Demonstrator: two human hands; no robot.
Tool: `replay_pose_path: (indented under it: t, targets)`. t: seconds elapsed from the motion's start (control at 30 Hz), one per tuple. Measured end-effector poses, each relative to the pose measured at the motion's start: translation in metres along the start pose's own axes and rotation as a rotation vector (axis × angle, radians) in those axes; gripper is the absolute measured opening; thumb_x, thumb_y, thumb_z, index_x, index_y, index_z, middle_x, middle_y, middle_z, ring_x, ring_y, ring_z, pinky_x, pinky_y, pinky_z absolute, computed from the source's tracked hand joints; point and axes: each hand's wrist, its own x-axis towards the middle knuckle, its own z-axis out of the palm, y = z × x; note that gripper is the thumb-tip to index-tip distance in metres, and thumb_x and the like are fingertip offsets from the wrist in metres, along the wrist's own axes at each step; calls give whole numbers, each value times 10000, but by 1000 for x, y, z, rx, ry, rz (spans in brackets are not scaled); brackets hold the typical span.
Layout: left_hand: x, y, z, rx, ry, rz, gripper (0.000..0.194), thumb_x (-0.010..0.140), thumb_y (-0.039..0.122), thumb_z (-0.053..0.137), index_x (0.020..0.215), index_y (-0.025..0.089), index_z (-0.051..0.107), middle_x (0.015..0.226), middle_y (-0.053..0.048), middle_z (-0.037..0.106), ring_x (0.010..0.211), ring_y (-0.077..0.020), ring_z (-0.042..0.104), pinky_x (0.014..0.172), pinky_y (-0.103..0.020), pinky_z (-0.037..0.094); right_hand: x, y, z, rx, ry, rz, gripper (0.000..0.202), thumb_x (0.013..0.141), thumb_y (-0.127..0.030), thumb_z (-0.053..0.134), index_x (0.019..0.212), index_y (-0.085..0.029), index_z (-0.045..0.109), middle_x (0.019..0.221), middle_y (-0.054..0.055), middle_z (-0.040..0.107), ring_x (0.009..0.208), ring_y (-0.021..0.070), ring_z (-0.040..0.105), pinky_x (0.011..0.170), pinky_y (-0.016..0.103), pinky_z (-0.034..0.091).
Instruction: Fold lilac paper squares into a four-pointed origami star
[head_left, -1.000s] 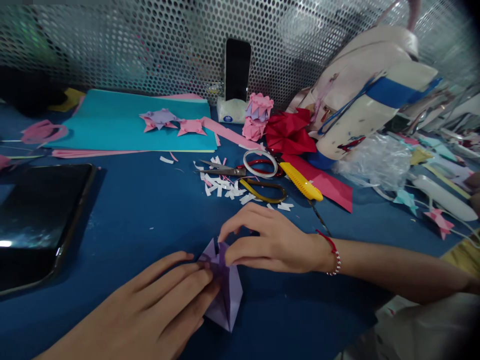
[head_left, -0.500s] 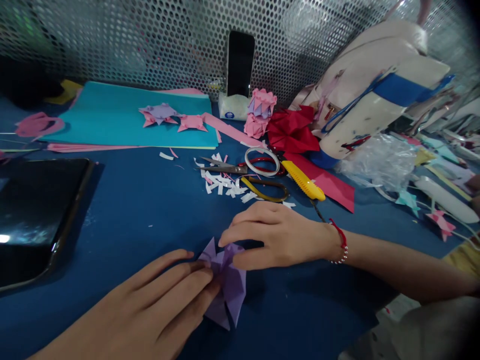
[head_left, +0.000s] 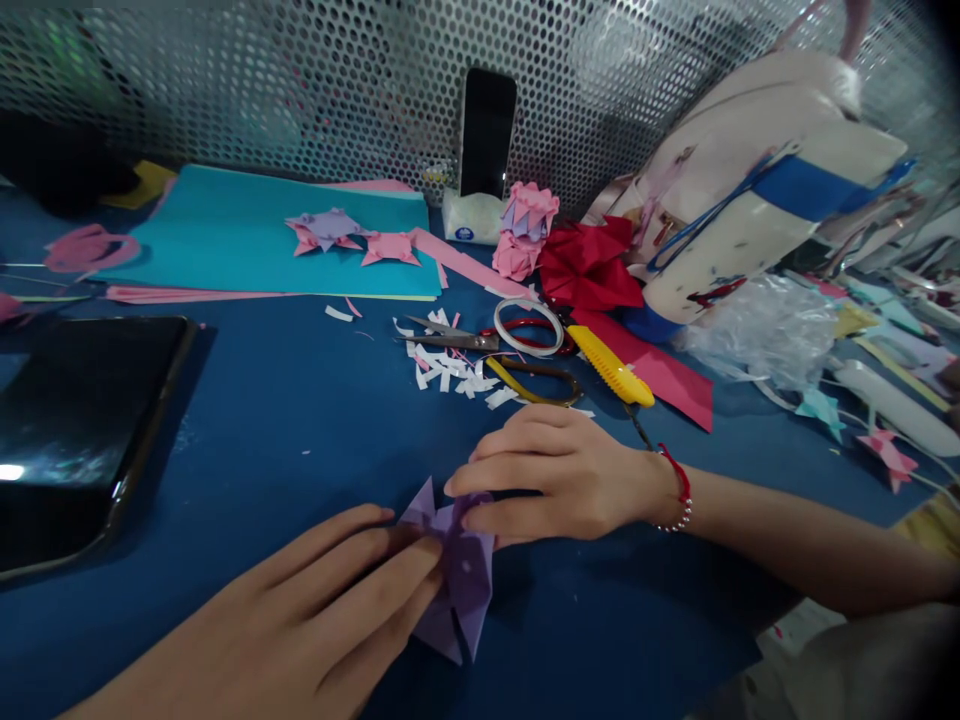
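Paper [head_left: 474,572], purple, folded, lying on blue table [head_left: 262,430]; left hand [head_left: 315,590], extended, pressing its left side, apparently as anchor; right hand [head_left: 562,475], narrowed, pinching its upper-right edge, probably for fold control.

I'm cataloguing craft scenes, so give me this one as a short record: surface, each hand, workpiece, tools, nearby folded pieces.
surface: blue tabletop
left hand: fingers laid across the purple paper
right hand: thumb and fingers at the paper's upper right
workpiece: purple paper, folded, with pointed corners
tools: scissors, yellow cutter
folded pieces: lilac-and-pink one and pink one near turquoise sheets
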Motion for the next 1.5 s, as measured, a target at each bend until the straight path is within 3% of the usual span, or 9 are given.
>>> replay_pose_path:
  t: [0.13,0.2,0.3,0.5,0.67,0.77,1.1,1.37,1.5]
  targets:
    - [10,0,-6,-37,4,6,466,1161,170,724,1597,252,868,1694,-11,861,1620,-229,714,1670,-414,222,1,-2,4,-49,5,-2,226,1355,-377,742,1263,-322,942,1534,3,912,1447,194,741,1087,314,604]
    - [13,0,-6,-35,24,0,482,1156,143,686,1589,249,869,1703,-11,858,1626,-228,702,1673,-418,190,2,-2,5,-54,13,22,215,1352,-333,738,1279,-315,940,1518,12,915,1444,192,749,1114,305,611]
    - [15,0,-5,-34,30,-4,520,1148,127,639,1609,232,854,1745,-30,831,1651,-234,681,1667,-423,185,3,-2,4,-15,30,57,217,1348,-278,730,1289,-306,937,1445,15,932,1421,183,772,1162,300,618]
    - [20,1,-5,-8,38,-27,444,1160,167,632,1539,242,852,1670,-33,848,1603,-238,671,1663,-399,163,-1,-2,4,66,56,22,209,1331,-237,751,1287,-283,951,1352,15,955,1339,177,825,1043,290,650]
    - [20,3,-4,-15,56,-45,503,1118,109,610,1532,252,857,1665,-21,853,1600,-222,682,1650,-387,202,-7,-4,8,146,60,76,167,1317,-337,812,1296,-262,959,1435,38,970,1363,175,850,1105,300,703]
    - [20,3,-4,-15,51,-41,503,1136,126,607,1555,252,856,1683,-21,847,1600,-228,683,1650,-388,194,-7,-5,9,164,59,103,220,1325,-416,807,1275,-269,963,1417,51,982,1299,160,877,1029,283,708]
    - [24,-2,-5,12,-22,33,421,1213,207,629,1559,233,868,1715,-46,833,1595,-255,663,1663,-457,103,-7,-5,8,244,71,131,212,1316,-370,818,1340,-206,950,1329,76,990,1248,163,899,988,283,674]
    - [36,-5,-9,36,-89,46,309,1211,230,650,1424,256,872,1656,-61,856,1391,-262,685,1631,-453,45,-4,-4,9,256,101,142,356,1377,-390,678,1252,-166,926,1185,72,983,1177,173,919,1002,292,693]
    - [35,-4,-11,45,-90,50,335,1179,261,716,1479,276,864,1634,-31,861,1419,-264,690,1612,-453,187,-8,-4,9,259,64,133,293,1358,-379,714,1315,-191,934,1249,90,980,1244,178,910,1056,288,690]
